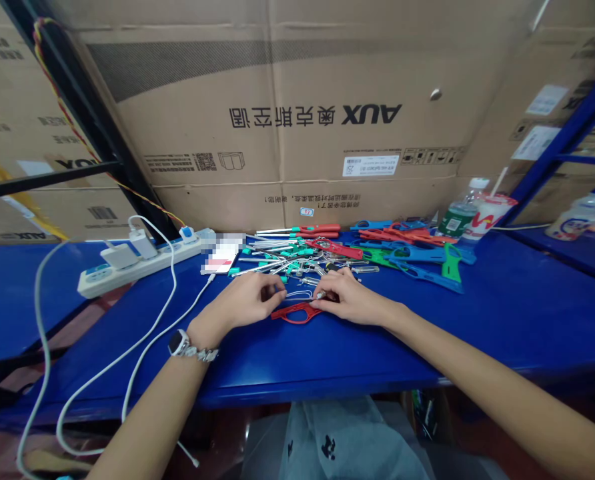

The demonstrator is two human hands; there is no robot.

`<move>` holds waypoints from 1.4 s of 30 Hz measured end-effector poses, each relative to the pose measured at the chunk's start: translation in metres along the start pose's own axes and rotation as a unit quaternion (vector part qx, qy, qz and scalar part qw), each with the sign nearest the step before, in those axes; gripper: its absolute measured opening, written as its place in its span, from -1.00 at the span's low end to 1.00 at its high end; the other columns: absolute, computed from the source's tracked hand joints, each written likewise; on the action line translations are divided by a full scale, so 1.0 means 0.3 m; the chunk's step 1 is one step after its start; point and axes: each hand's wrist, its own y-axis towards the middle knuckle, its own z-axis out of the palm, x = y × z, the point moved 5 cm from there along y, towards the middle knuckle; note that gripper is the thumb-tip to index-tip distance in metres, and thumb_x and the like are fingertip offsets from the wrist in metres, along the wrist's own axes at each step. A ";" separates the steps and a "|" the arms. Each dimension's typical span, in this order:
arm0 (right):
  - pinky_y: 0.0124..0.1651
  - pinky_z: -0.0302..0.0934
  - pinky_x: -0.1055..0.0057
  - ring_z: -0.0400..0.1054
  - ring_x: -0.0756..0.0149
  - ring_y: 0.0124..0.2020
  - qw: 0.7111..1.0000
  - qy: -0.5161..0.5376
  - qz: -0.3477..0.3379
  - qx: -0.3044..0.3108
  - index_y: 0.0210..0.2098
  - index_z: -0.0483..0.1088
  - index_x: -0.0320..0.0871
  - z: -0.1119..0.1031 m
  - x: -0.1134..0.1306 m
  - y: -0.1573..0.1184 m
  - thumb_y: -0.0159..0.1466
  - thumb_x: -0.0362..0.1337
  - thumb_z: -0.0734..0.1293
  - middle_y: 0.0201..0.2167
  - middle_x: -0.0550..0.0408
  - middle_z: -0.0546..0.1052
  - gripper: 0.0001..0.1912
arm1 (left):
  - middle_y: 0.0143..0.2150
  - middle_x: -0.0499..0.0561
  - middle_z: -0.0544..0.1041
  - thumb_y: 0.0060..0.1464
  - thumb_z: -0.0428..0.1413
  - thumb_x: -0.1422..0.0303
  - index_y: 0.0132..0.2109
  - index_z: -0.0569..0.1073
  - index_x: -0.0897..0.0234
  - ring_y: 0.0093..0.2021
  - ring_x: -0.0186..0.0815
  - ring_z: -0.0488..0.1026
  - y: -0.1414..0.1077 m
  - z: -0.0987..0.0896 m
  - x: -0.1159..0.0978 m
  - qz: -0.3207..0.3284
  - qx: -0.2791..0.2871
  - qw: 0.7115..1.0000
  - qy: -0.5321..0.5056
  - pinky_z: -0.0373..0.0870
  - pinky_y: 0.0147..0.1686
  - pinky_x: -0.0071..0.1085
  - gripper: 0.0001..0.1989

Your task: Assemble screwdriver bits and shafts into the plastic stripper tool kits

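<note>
Both hands [251, 297] partly hide the white wire [300, 292].

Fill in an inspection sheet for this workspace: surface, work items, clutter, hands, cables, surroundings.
Surface: blue tabletop.
Work items: red casing nearest the front edge; thin white wires behind it; metal and green parts piled farther back; coloured casings heaped rightward.
Clutter: phone, bottle, cup with straw, power strip.
Hands: left hand beside the wires; right hand at the red casing's right end; grips unclear.
Cables: white cables at left, draping over the front edge.
Surroundings: cardboard boxes behind.
</note>
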 end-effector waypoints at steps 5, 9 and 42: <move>-0.01 -0.04 0.23 0.29 0.29 -0.27 1.000 0.000 -0.011 -0.012 -0.28 0.49 -0.12 -0.010 -0.001 -0.002 0.42 -0.20 0.33 -0.39 0.16 0.47 -0.82 | -0.20 0.07 0.54 0.19 0.20 0.12 -0.19 0.51 0.25 -0.16 -0.15 0.47 -0.030 -0.031 -0.099 0.124 -0.125 0.979 0.100 0.40 -0.13 -0.20 -0.73; -0.02 -0.02 0.24 0.30 0.30 -0.28 0.999 0.006 -0.026 -0.019 -0.28 0.48 -0.13 -0.017 -0.002 -0.012 0.41 -0.19 0.34 -0.40 0.17 0.45 -0.82 | -0.25 0.02 0.49 0.24 0.20 0.18 -0.24 0.53 0.24 -0.22 -0.22 0.43 -0.049 0.031 -0.135 0.190 -0.047 0.977 0.082 0.41 -0.20 -0.28 -0.79; -0.10 0.04 0.27 0.35 0.25 -0.24 0.996 -0.065 -0.045 -0.034 -0.20 0.55 -0.13 0.012 0.001 -0.050 0.43 -0.11 0.30 -0.33 0.07 0.53 -0.73 | -0.28 0.07 0.50 0.46 -0.11 0.30 0.03 0.53 0.34 -0.26 -0.21 0.40 -0.041 0.123 -0.150 0.273 -0.124 0.920 0.254 0.45 -0.26 -0.29 -0.66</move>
